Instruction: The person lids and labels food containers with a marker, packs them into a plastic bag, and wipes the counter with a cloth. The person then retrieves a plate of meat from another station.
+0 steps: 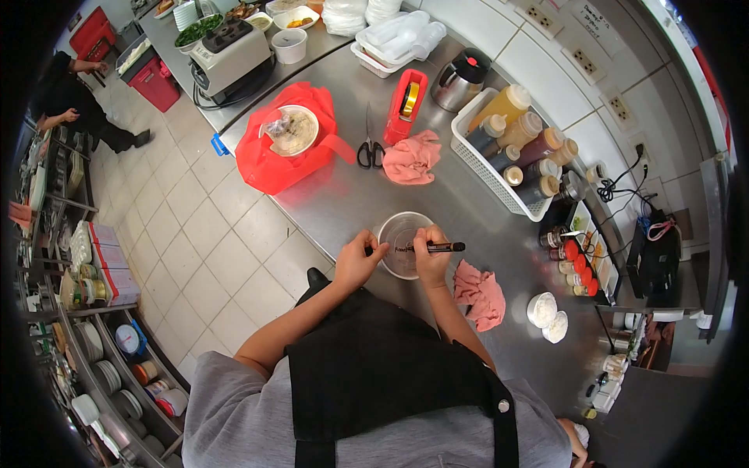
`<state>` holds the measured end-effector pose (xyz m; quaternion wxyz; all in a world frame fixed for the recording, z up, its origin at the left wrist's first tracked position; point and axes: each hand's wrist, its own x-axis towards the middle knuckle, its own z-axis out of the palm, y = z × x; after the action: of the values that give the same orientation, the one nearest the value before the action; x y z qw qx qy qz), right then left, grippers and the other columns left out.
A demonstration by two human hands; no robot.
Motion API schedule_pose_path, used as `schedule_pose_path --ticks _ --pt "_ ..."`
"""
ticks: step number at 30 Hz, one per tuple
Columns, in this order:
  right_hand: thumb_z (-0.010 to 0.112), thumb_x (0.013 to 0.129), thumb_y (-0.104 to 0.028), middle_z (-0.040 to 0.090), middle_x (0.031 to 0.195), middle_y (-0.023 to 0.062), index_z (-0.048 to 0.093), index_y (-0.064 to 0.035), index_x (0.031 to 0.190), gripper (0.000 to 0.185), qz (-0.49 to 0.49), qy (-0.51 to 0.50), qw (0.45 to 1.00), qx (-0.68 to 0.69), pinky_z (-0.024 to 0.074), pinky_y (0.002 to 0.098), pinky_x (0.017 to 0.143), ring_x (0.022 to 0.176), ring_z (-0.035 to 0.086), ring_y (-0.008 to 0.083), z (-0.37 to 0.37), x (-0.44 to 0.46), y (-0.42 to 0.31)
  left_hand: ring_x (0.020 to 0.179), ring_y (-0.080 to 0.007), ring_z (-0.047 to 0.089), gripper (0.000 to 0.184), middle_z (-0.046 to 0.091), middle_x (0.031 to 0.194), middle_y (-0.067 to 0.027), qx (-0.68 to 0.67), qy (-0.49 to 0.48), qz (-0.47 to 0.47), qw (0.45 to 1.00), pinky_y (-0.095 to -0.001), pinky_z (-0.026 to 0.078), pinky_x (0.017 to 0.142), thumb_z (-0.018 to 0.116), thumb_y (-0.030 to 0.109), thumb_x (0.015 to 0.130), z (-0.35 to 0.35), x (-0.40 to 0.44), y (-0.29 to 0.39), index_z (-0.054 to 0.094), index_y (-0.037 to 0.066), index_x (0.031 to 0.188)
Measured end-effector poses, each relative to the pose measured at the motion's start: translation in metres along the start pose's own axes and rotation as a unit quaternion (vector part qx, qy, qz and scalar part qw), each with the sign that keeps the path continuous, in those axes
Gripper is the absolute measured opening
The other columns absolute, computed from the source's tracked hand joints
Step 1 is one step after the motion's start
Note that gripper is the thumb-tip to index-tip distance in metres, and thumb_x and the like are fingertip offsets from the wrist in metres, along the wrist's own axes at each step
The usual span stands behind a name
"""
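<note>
On the steel counter in front of me stands a round plastic container (pixel 399 265) with a clear lid. Dark handwriting shows across the middle of the lid. My right hand (pixel 431 261) is closed around a black marker (pixel 448 247), its tip end down at the writing. At the container's left edge, my left hand (pixel 360 260) grips the rim with the thumb on top. Something small and dark shows between its fingers, too small to name. A crumpled pink cloth (pixel 479 296) lies just right of my right forearm.
Beyond the container are another pink cloth (pixel 413 158), black scissors (pixel 370 148) and a red tape dispenser (pixel 406 105). A red plastic bag (pixel 269 168) surrounds a lidded tub (pixel 294 129). Sauce bottles fill a white basket (pixel 495 175) by the wall. A person (pixel 90 105) stands far left.
</note>
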<state>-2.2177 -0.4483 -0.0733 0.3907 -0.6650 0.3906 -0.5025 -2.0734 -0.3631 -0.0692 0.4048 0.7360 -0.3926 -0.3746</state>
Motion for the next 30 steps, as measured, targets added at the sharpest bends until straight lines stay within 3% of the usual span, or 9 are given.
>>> schedule_pose_path --ticks 3,6,11,16,19,21,30 --pt "0.057 0.085 0.001 0.038 0.064 0.0020 0.034 -0.0043 0.064 0.031 -0.014 -0.019 0.999 -0.021 0.0331 0.0284 0.054 0.059 0.036 0.0111 -0.001 0.002 -0.002 0.056 -0.0220 0.055 0.031 0.058 0.064 -0.0075 -0.004 0.000 0.002 1.000 -0.0364 0.042 0.054 0.069 0.032 0.081 0.001 0.000 -0.001 0.053 0.006 0.077" --pt "0.059 0.081 0.000 0.039 0.061 0.0067 0.036 -0.0031 0.063 0.030 -0.011 -0.023 0.998 -0.050 0.0347 0.0327 0.055 0.057 0.039 0.0167 0.001 0.001 0.000 0.055 -0.0215 0.054 0.031 0.058 0.064 -0.0074 -0.010 0.003 0.005 1.000 -0.0362 0.042 0.054 0.069 0.032 0.081 0.000 -0.001 0.001 0.053 0.006 0.077" --pt "0.057 0.084 -0.001 0.036 0.061 0.0053 0.033 -0.0035 0.064 0.032 0.020 0.039 0.999 0.012 0.0325 0.0315 0.054 0.057 0.035 0.0150 -0.009 0.001 -0.001 0.055 -0.0215 0.054 0.031 0.057 0.063 -0.0072 -0.013 0.003 0.007 1.000 -0.0364 0.042 0.053 0.069 0.032 0.082 0.000 0.000 -0.001 0.053 0.006 0.078" --pt "0.057 0.085 -0.001 0.035 0.061 0.0050 0.031 -0.0038 0.064 0.033 -0.008 -0.007 1.000 -0.003 0.0311 0.0313 0.053 0.057 0.033 0.0150 -0.013 0.002 0.010 0.055 -0.0215 0.054 0.030 0.056 0.062 -0.0071 -0.008 0.005 0.008 1.000 -0.0363 0.042 0.054 0.068 0.032 0.082 0.003 0.000 -0.005 0.052 0.007 0.078" --pt "0.055 0.087 0.002 0.036 0.063 0.0011 0.032 -0.0050 0.064 0.033 -0.027 -0.012 0.999 -0.021 0.0310 0.0272 0.054 0.058 0.034 0.0093 -0.010 0.004 0.008 0.056 -0.0214 0.054 0.030 0.056 0.063 -0.0074 0.002 0.004 0.003 1.000 -0.0362 0.042 0.054 0.068 0.032 0.082 0.000 0.000 0.001 0.052 0.007 0.078" --pt "0.059 0.084 -0.001 0.039 0.062 0.0065 0.035 -0.0035 0.064 0.031 -0.034 -0.007 0.999 -0.029 0.0333 0.0322 0.054 0.056 0.038 0.0167 -0.008 0.006 0.002 0.056 -0.0214 0.054 0.030 0.056 0.063 -0.0074 0.004 0.002 -0.001 1.000 -0.0362 0.041 0.054 0.068 0.032 0.082 -0.001 0.000 0.002 0.052 0.007 0.078" --pt "0.059 0.081 0.001 0.040 0.062 0.0071 0.037 -0.0033 0.064 0.028 -0.030 -0.047 0.998 -0.038 0.0358 0.0318 0.054 0.057 0.040 0.0173 -0.008 0.006 -0.002 0.056 -0.0212 0.054 0.030 0.057 0.064 -0.0072 0.008 0.003 0.007 1.000 -0.0361 0.042 0.055 0.068 0.031 0.082 -0.002 -0.001 0.004 0.052 0.006 0.078"
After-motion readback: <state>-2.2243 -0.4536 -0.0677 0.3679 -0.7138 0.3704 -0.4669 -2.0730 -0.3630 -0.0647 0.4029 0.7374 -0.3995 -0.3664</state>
